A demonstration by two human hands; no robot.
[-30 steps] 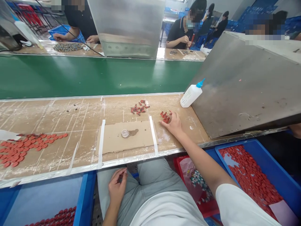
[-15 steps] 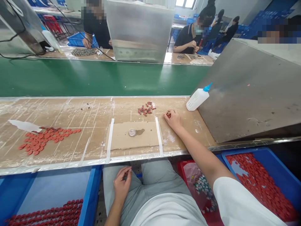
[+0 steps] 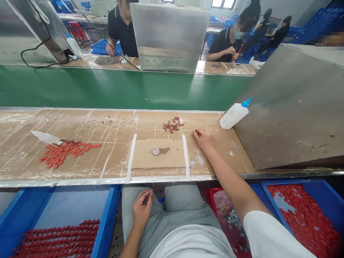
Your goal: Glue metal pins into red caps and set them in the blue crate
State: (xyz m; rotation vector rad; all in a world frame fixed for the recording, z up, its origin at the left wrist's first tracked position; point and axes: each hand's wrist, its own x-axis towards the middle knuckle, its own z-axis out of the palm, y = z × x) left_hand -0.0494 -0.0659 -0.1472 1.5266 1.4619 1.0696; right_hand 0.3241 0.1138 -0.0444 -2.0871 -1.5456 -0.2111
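My right hand rests on the cardboard-covered bench, fingers curled round a few small red-and-dark pieces. To its left lies a loose pile of similar small pieces. My left hand lies on my thigh below the bench edge. Its fingers are curled in towards the thumb, and whatever they may hold is too small to make out. Between the hands, a cardboard sheet is held by two white tape strips. On it stands a small clear round pot beside a dark wet stain.
A white bottle with blue nozzle leans against a metal box. Red discs and another white bottle lie left. Blue bins with red pieces stand below. Co-workers sit beyond the green strip.
The view has turned slightly left, shifting the scene rightward. My right hand stays beside the pile, its fingers shifted round the small pieces, fewer of which show. My left hand has barely moved.
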